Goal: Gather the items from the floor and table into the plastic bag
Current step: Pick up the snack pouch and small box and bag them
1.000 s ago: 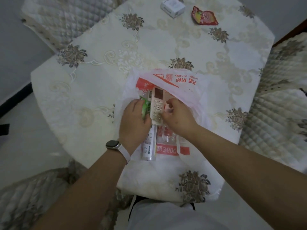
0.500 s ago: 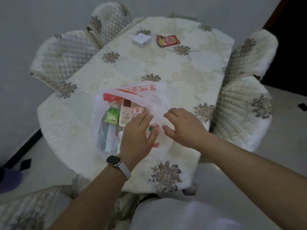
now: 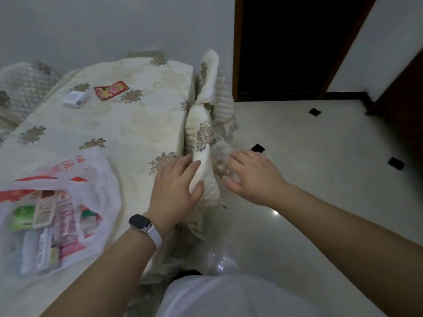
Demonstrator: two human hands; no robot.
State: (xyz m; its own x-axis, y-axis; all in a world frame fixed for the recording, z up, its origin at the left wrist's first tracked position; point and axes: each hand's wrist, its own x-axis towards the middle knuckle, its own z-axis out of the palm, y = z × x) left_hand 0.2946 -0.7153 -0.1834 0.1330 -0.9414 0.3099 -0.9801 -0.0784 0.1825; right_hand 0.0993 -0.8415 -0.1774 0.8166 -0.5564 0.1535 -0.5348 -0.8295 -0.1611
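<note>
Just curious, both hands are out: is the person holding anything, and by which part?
Nothing is held. The left hand rests open against the cream quilted chair cover; the right hand is open beside it.

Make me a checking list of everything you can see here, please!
Surface: table under a flowered cream cloth.
Job's things: plastic bag holding packets, on the table; white box and red packet outside it, at the far end.
Clutter: nothing seen.
Hands: left hand and right hand both empty, touching the quilted chair cover.
Cables: nothing seen.
Surroundings: pale tiled floor, dark doorway.
</note>
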